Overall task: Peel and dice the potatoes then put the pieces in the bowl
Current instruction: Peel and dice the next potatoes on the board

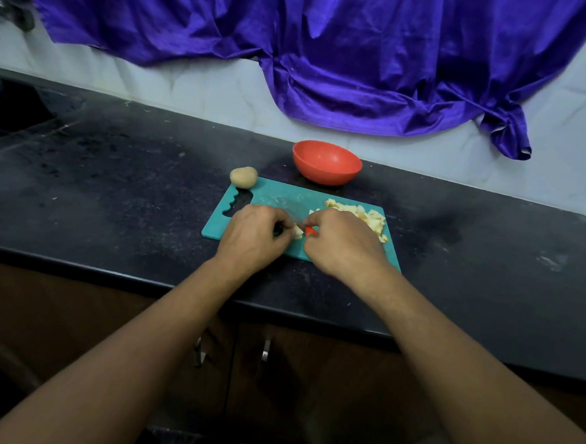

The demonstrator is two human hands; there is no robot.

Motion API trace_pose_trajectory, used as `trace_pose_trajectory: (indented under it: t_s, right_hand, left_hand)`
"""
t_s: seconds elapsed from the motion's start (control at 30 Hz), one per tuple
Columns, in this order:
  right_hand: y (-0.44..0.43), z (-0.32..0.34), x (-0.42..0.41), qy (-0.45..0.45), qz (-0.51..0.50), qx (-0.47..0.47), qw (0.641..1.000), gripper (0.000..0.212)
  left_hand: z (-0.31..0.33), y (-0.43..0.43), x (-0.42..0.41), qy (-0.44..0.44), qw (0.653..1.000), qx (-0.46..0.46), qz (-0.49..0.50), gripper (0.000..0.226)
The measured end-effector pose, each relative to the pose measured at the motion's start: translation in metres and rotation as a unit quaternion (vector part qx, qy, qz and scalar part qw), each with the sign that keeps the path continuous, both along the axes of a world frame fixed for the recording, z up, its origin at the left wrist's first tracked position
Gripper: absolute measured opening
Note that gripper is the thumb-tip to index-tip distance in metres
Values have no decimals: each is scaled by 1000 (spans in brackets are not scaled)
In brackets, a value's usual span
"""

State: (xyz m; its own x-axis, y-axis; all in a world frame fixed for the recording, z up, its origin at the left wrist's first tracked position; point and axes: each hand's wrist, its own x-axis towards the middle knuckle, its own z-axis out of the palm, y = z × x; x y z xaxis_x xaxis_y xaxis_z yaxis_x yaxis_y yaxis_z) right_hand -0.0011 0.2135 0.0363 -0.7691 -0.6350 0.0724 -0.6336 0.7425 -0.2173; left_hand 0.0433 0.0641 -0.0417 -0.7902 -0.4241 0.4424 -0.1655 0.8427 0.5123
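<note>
**Q:** Head view: what does each hand do?

**A:** The left hand (pixel 254 235) curls its fingers on 1 small piece (pixel 297 231) at the middle of the board (pixel 272 193), probably to steady it for cutting. The right hand (pixel 341 245) grips the knife (pixel 311 230) by its red handle, just beside the piece. The blade is mostly hidden.

**Q:** Why is there a heap at the right?

**A:** The dice (pixel 360 214) lie on the board's right end, likely kept aside so the cutting spot stays free.

**Q:** Counts?

**A:** 2 hands, 1 board, 1 knife, 1 bowl (pixel 326 162) and 1 whole potato (pixel 243 176). The dice are too many to count. The potato rests on the counter (pixel 116 176) at the board's far left corner; whether it is peeled cannot be told. The bowl stands just beyond the board, handy for transfer, and shows no dice inside.
</note>
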Motion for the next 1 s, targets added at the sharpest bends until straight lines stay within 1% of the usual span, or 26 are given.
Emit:
trace_pose_trajectory:
  t_s: [0.17,0.27,0.37,0.43,0.5,0.6,0.63,0.73,0.87,1.0]
  right_hand:
    - [-7,-2,5,26,2,33,999,34]
    - [0,-23,13,47,17,30,998,40]
    - [13,-42,23,80,39,17,996,51]
    - [18,-46,21,89,49,9,995,52]
    - [19,-45,16,63,42,-12,997,49]
    - [21,-36,-3,-54,-1,-68,996,41]
    - [21,-30,-7,-75,-10,-81,994,40]
    - [19,-13,-8,-64,-12,-81,995,42]
    - [9,0,-1,-22,2,-43,999,44]
    - [0,7,5,-20,6,-6,1000,38]
  left_hand:
    - [1,-2,0,-9,1000,10,-6,13]
    - [1,-2,0,-10,1000,18,-2,13]
    - [1,-3,0,-11,1000,21,-2,14]
    - [2,-2,2,-11,1000,24,1,15]
    - [1,-3,3,-9,999,33,-1,14]
    - [1,-2,4,-12,999,39,4,10]
    - [2,-2,5,-10,999,40,8,9]
    - [4,1,7,-6,999,32,15,10]
    - [5,4,11,-2,1000,22,6,11]
    - [7,5,14,3,1000,14,2,11]
